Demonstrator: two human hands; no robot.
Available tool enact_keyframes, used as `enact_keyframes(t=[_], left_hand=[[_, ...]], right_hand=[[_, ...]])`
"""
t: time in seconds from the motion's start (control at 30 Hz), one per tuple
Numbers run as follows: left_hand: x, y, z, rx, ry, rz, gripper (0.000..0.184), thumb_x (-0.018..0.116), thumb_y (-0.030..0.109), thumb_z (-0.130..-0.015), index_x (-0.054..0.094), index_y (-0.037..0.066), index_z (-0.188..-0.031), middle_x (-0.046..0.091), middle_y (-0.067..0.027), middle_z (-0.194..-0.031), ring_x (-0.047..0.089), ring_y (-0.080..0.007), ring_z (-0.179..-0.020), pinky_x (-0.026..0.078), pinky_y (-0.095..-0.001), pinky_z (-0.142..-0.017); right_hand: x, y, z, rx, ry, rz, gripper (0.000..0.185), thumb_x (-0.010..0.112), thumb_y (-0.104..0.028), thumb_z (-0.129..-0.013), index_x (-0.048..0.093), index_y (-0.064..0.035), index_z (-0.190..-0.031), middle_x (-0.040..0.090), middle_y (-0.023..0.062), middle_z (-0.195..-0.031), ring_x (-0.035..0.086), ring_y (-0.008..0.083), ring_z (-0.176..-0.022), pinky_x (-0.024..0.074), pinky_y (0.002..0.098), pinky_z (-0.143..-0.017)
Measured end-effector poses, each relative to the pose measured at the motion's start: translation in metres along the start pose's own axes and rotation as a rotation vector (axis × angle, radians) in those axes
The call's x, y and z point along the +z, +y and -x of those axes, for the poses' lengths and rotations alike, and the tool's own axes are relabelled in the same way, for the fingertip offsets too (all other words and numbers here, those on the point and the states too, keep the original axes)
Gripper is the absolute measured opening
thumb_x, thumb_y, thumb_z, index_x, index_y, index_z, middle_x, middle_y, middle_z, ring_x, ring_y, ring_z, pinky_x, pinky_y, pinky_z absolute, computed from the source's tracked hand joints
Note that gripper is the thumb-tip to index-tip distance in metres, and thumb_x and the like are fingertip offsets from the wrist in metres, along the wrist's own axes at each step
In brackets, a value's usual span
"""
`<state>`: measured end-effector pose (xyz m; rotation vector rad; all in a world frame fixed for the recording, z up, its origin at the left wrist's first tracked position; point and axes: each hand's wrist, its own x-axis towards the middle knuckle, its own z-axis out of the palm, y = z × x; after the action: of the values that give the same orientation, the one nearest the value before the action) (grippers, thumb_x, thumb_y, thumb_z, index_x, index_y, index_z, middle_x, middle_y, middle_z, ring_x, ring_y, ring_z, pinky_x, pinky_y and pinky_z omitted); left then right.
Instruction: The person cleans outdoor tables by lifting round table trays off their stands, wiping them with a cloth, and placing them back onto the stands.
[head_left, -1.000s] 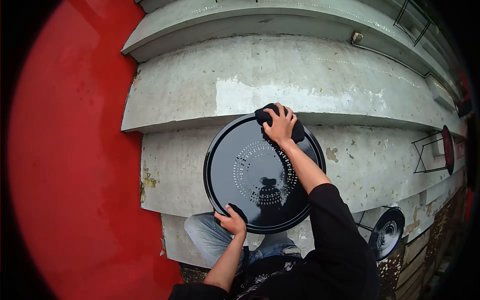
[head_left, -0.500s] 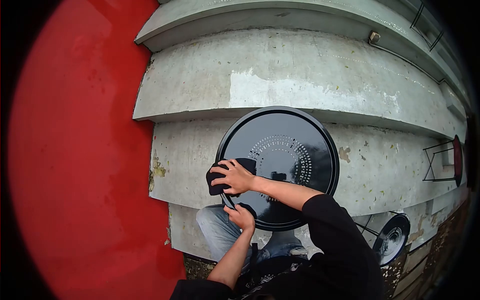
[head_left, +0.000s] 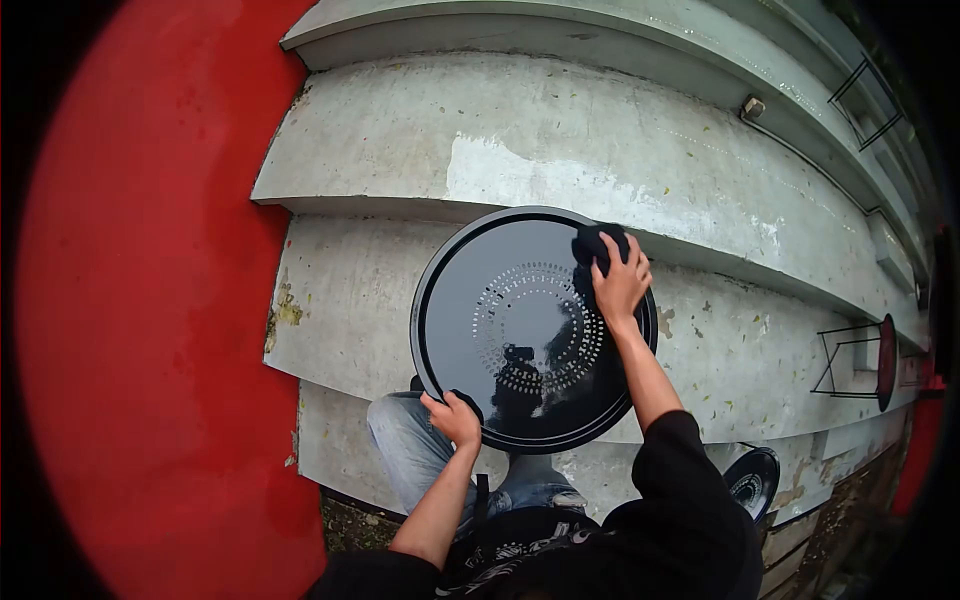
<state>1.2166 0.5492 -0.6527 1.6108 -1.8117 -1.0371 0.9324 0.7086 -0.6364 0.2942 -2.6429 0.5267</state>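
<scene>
A round, glossy black metal tabletop (head_left: 470,250) with rings of small punched holes lies tilted in front of my knees. My left hand (head_left: 455,418) grips its rim at the lower left, thumb on top and the other fingers partly hidden beneath. At the upper right of the rim, my right hand (head_left: 622,280) presses a bunched black cloth (head_left: 592,243) against the surface. Its fingers curl over the cloth.
Broad grey concrete steps (head_left: 370,130) with peeling paint rise ahead. To the left lies a red surface (head_left: 130,300). A smaller round black table (head_left: 752,480) stands at the lower right, and a stool with a dark red seat (head_left: 886,362) is farther right.
My right hand and the cloth have moved from the left rim across to the upper right rim. My left hand still holds the lower left edge. The view has shifted slightly.
</scene>
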Motion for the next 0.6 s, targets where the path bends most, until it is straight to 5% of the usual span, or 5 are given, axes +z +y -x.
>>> enact_keyframes(t=[0.23, 0.4, 0.5, 0.6], left_hand=[[0.003, -0.009, -0.003, 0.034, 0.012, -0.017, 0.038, 0.052, 0.008, -0.09, 0.047, -0.008, -0.124, 0.066, -0.0329, -0.101, 0.064, -0.05, -0.094, 0.048, -0.0526, -0.083], [-0.001, 0.005, -0.002, 0.045, -0.022, 0.079, 0.036, 0.055, 0.01, -0.092, 0.048, -0.006, -0.123, 0.068, -0.0281, -0.1, 0.067, -0.0434, -0.094, 0.05, -0.0473, -0.083], [0.0, 0.002, -0.004, 0.042, -0.021, 0.112, 0.038, 0.058, 0.02, -0.098, 0.048, -0.005, -0.124, 0.068, -0.0275, -0.101, 0.067, -0.0434, -0.096, 0.05, -0.0467, -0.083], [0.0, 0.0, -0.005, 0.004, -0.013, 0.101, 0.041, 0.052, 0.032, -0.102, 0.051, -0.002, -0.125, 0.068, -0.0287, -0.104, 0.065, -0.0461, -0.098, 0.048, -0.0482, -0.086]], right_hand=[[-0.089, -0.004, 0.122, 0.09, -0.19, 0.084, 0.051, 0.075, -0.025, -0.079, 0.063, -0.0312, -0.128, 0.048, 0.007, -0.143, 0.044, 0.0358, -0.125, 0.0361, 0.0511, -0.102], [-0.016, -0.009, 0.054, 0.123, -0.035, 0.131, 0.042, 0.072, -0.035, -0.081, 0.064, -0.0308, -0.122, 0.05, 0.0105, -0.136, 0.045, 0.0383, -0.119, 0.0363, 0.0536, -0.095], [0.043, -0.075, -0.01, 0.153, -0.045, 0.085, 0.037, 0.071, -0.043, -0.083, 0.066, -0.03, -0.118, 0.05, 0.0087, -0.135, 0.044, 0.0382, -0.118, 0.0364, 0.0545, -0.093], [0.064, -0.144, -0.004, -0.057, -0.12, -0.106, 0.036, 0.074, -0.035, -0.08, 0.068, -0.0282, -0.115, 0.051, 0.0069, -0.135, 0.045, 0.0382, -0.12, 0.036, 0.0553, -0.096]])
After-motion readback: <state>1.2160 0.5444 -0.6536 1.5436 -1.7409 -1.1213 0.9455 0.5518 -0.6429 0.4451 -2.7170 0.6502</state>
